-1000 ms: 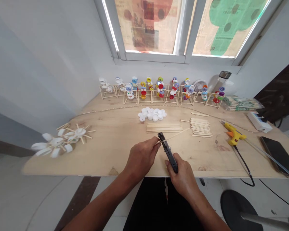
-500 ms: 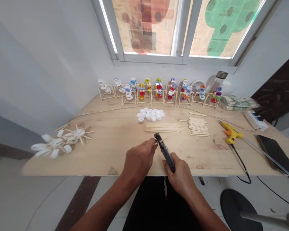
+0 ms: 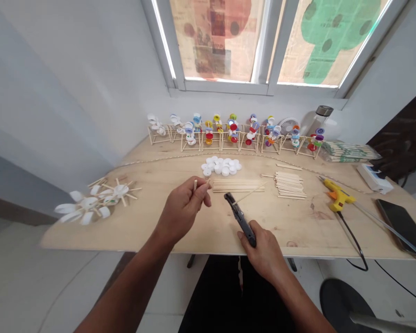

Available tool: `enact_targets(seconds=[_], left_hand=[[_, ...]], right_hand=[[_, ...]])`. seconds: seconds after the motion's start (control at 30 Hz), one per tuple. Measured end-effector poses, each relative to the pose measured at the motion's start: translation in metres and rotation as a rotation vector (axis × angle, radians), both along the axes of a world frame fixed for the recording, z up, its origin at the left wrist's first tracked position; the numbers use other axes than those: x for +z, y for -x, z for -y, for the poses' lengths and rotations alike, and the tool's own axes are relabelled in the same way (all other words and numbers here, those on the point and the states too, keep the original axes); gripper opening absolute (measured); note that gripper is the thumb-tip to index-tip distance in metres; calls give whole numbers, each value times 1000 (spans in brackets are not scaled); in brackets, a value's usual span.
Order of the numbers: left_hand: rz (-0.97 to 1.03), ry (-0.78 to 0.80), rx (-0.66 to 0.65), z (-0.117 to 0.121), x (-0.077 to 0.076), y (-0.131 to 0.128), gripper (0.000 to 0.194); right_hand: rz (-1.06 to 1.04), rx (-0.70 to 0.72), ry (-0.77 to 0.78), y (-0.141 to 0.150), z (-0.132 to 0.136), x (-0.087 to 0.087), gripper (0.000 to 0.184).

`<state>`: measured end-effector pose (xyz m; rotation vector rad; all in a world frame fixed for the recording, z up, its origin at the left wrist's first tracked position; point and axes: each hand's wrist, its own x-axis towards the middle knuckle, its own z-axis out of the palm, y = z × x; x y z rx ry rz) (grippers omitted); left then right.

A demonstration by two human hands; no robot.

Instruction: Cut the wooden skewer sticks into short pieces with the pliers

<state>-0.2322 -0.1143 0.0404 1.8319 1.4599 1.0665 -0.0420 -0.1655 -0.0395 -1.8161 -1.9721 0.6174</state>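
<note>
Black cutting pliers [image 3: 241, 219] lie gripped in the right hand [image 3: 266, 255], their head pointing far, with a thin wooden stick [image 3: 251, 194] angling away rightward from it. Well left, the raised left hand [image 3: 182, 210] pinches an upright short stick piece [image 3: 195, 185].

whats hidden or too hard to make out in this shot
All in the head view:
The lower end of the stick piece, hidden by the left hand.
Most of the cutter, hidden by the right hand at its handle end.
Whether the cutter's tip touches the long stick: too small to tell.
Detail of the white wheels: blurred.
Anything on the phone screen: too dark.
</note>
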Motion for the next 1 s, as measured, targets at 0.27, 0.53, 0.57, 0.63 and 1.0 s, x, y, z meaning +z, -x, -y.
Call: enact_targets(seconds=[0.27,0.53,0.57,0.63,1.0], left_hand=[[35,171,-389,-47,19,-17,18],[46,396,-613,-66,14,-43,11],[59,406,-627,-66,16,-44,12],[93,414,-640,-66,20,-45,13],[174,430,-663,-66,13,-51,11]], right_hand=[[36,122,31,-1,1,3,17],[40,155,25,-2,1,3,16],[39,154,24,-2,1,3,16],[36,154,26,-2,1,2,17],[52,160,29,-3,0,1,16]])
